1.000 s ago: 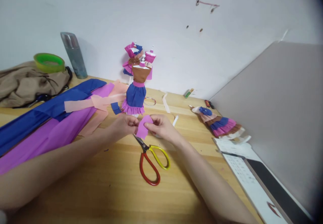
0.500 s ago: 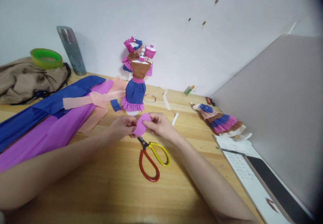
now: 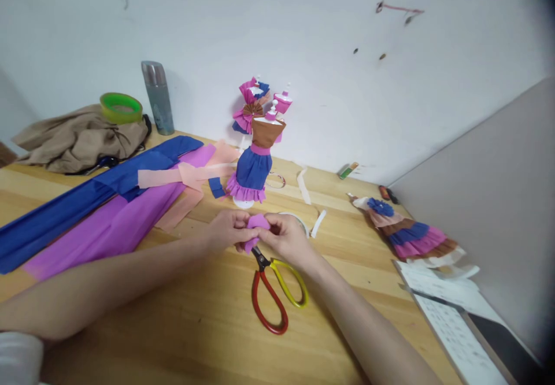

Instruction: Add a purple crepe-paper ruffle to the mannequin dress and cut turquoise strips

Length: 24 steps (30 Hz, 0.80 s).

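My left grip (image 3: 226, 230) and right grip (image 3: 288, 239) both pinch a small purple piece of crepe paper (image 3: 259, 221), near the centre of the counter (image 3: 173, 321). Scissors (image 3: 262, 262) lie on the near side, blade tips hidden; a miniature dress form (image 3: 254, 168) stands on the far side, with long blue and purple sheets (image 3: 130, 223) at left.

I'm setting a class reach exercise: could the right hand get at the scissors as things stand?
Probably yes: the scissors lie close to the right hand, their near end uncovered. That hand holds the pink piece, though, so it might need to let go first.
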{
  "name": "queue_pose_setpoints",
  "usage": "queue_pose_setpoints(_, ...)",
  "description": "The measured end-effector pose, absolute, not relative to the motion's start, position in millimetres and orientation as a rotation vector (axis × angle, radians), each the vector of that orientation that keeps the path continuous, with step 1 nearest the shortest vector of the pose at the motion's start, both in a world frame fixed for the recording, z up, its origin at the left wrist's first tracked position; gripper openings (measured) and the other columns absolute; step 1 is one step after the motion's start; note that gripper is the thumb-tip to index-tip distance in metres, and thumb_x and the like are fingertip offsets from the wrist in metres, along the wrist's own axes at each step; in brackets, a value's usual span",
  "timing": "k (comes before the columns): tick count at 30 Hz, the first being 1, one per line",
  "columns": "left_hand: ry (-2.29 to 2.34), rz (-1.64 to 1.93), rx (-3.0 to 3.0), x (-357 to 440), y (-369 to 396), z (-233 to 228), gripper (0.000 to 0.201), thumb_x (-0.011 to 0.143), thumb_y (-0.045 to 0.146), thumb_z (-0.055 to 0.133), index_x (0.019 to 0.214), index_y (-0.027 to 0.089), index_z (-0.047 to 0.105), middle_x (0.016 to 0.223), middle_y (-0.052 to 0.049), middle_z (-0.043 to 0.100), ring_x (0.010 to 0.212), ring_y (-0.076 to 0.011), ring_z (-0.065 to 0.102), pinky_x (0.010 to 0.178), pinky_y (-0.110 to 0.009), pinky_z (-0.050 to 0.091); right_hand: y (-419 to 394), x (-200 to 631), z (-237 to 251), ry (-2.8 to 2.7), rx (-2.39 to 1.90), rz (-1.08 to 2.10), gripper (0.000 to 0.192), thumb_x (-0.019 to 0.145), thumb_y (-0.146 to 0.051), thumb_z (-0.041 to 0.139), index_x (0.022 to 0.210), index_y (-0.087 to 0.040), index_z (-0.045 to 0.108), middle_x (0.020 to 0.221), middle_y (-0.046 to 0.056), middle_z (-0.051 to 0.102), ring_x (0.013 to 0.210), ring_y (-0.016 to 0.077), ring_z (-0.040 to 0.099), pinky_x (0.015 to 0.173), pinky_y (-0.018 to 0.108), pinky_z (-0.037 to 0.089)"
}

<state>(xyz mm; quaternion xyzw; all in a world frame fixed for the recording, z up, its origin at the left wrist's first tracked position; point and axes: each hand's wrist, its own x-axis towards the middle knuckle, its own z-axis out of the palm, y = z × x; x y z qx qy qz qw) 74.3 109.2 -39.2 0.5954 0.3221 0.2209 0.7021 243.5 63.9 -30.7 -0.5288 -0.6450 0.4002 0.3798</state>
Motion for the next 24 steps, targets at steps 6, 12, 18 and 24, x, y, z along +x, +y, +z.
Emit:
queue_pose_setpoints(6, 0.77, 0.535, 1.319, 71.2, 112.9, -38.1, 0.03, 0.063, 0.038, 0.073, 0.073, 0.013, 0.06, 0.06, 0.0, 0.064, 0.047, -0.0069, 0.052, 0.047, -0.019, 0.041, 66.4, 251.1, -27.4, -1.496, -1.353, 1.105, 0.043, 0.074, -0.055, 0.068, 0.058, -0.019, 0.051, 0.05, -0.004, 0.048, 0.045, 0.0082, 0.037, 0.046, 0.022, 0.027)
queue_pose_setpoints(12, 0.852, 0.542, 1.325, 66.0, 115.5, -42.6, 0.03, 0.069, 0.042, 0.067, 0.067, 0.014, 0.055, 0.053, 0.002, 0.056, 0.042, -0.0056, 0.047, 0.044, -0.018, 0.034, 77.3, 270.3, -24.9, -1.444, -1.459, 0.991, 0.043, 0.071, -0.059, 0.065, 0.058, -0.019, 0.056, 0.039, -0.004, 0.045, 0.036, 0.0083, 0.034, 0.039, 0.023, 0.025)
queue_pose_setpoints(18, 0.955, 0.571, 1.312, 65.2, 117.4, -45.2, 0.033, 0.077, 0.045, 0.06, 0.064, 0.017, 0.048, 0.05, 0.005, 0.048, 0.041, -0.0048, 0.037, 0.042, -0.018, 0.024, 89.9, 304.9, -21.5, -1.323, -1.561, 0.772, 0.032, 0.066, -0.048, 0.07, 0.061, -0.017, 0.06, 0.048, 0.001, 0.059, 0.043, 0.0115, 0.048, 0.046, 0.025, 0.037)
queue_pose_setpoints(24, 0.996, 0.556, 1.351, 65.6, 111.6, -38.1, 0.028, 0.082, 0.038, 0.056, 0.066, 0.016, 0.051, 0.048, 0.005, 0.046, 0.042, -0.0058, 0.035, 0.044, -0.02, 0.021, 78.5, 279.5, -25.8, -1.394, -1.509, 0.91, 0.028, 0.067, -0.042, 0.069, 0.076, -0.016, 0.068, 0.051, 0.001, 0.061, 0.044, 0.0134, 0.052, 0.047, 0.026, 0.041)
